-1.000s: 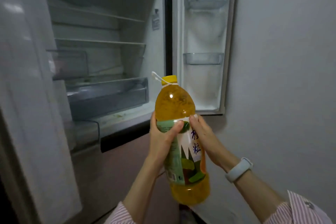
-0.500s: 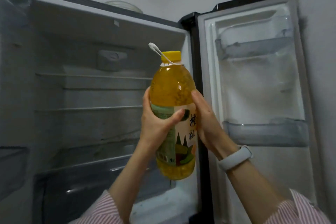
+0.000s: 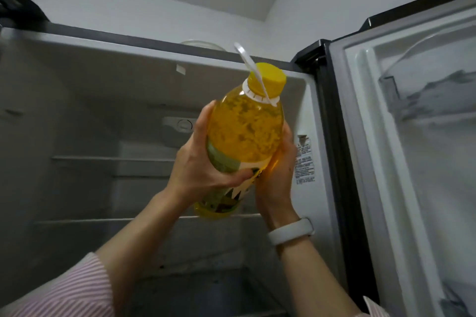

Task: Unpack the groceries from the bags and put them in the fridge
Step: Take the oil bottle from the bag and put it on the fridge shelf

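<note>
A large bottle of yellow juice (image 3: 247, 128) with a yellow cap and a white carry loop is held up in front of the open fridge (image 3: 103, 100), tilted with its cap toward the upper right. My left hand (image 3: 198, 162) grips its left side, thumb curled across the label. My right hand (image 3: 278, 175) holds the bottle's right side from behind; its fingers are mostly hidden. The bottle's base hangs just above the second glass shelf (image 3: 108, 221), level with the upper shelf (image 3: 110, 158).
The right fridge door (image 3: 417, 152) stands open, with a door bin (image 3: 435, 100) near its top. A sticker (image 3: 304, 159) is on the fridge's right inner wall. A pale round object (image 3: 201, 44) sits on the fridge top. A drawer is at the bottom.
Both hands have raised the bottle from waist height to the upper shelves and tipped its cap to the right. My view has swung upward to the fridge top and ceiling.
</note>
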